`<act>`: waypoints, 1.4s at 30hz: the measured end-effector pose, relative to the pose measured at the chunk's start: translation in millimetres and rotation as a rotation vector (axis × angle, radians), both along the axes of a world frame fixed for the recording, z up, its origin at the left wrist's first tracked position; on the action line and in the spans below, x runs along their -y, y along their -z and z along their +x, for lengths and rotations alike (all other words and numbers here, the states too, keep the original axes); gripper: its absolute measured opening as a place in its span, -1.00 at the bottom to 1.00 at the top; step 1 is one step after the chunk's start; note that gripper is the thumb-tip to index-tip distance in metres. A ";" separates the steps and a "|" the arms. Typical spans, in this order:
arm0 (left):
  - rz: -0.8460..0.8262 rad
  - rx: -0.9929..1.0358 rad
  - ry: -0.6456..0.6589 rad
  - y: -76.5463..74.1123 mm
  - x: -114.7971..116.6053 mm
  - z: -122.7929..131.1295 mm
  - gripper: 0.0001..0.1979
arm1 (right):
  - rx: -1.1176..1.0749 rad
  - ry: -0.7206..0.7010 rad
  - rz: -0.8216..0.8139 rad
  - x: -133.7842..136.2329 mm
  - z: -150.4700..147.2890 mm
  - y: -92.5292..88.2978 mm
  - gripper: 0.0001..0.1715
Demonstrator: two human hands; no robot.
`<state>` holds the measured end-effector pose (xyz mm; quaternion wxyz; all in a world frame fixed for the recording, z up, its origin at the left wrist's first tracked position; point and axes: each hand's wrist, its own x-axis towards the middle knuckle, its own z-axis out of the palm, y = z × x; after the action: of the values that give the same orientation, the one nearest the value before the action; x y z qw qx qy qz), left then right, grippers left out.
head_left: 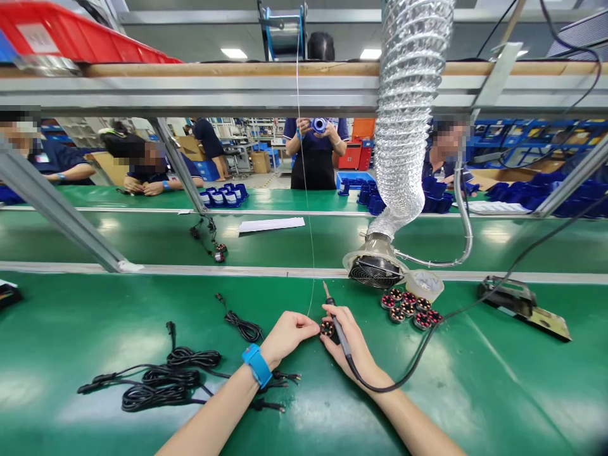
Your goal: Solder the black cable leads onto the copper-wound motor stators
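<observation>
Okay, left hand (pixel 287 336) grip pinches round part (pixel 327 328); right hand (pixel 359 347) grip grasps soldering iron (pixel 342 339). Around them: similar parts (pixel 407 309) two o'clock, black cables (pixel 162 379) eight o'clock.

Okay so I count one soldering iron (pixel 342 341), one copper-wound core (pixel 327 329) in my fingers (pixel 310 328), eight more cores (pixel 407 308), one wire spool (pixel 284 35), one foil duct (pixel 413 95), one fan (pixel 375 271).

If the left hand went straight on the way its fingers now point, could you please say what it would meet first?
The left hand would first meet the small round coil just ahead; the right hand seems next, though depth is unclear.
</observation>
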<state>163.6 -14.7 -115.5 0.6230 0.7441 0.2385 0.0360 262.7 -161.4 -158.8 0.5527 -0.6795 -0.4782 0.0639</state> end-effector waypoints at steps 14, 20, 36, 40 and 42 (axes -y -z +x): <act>0.103 -0.038 0.001 -4.2 7.7 -2.4 -0.74 | 0.288 0.006 0.062 -2.9 -1.1 5.3 -0.53; -0.214 -0.092 0.081 -1.6 4.0 0.5 -0.75 | 0.239 0.062 0.094 -4.6 -10.2 2.5 -0.65; -0.194 -0.048 -0.213 -3.9 -26.4 37.4 -0.81 | 0.213 0.290 0.176 -5.7 -10.2 -6.3 -0.67; -0.051 -0.101 -0.211 -9.5 -53.5 59.6 -0.77 | 0.240 0.260 0.201 -2.5 -11.3 -6.0 -0.69; 0.061 -0.138 -0.209 -13.8 -67.7 62.0 -0.74 | 0.255 0.259 0.209 -2.0 -11.6 -4.8 -0.69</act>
<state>225.6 53.0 -101.7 0.5751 0.7344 0.3559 0.0566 251.1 -159.4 -154.1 0.5587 -0.6770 -0.4570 -0.1440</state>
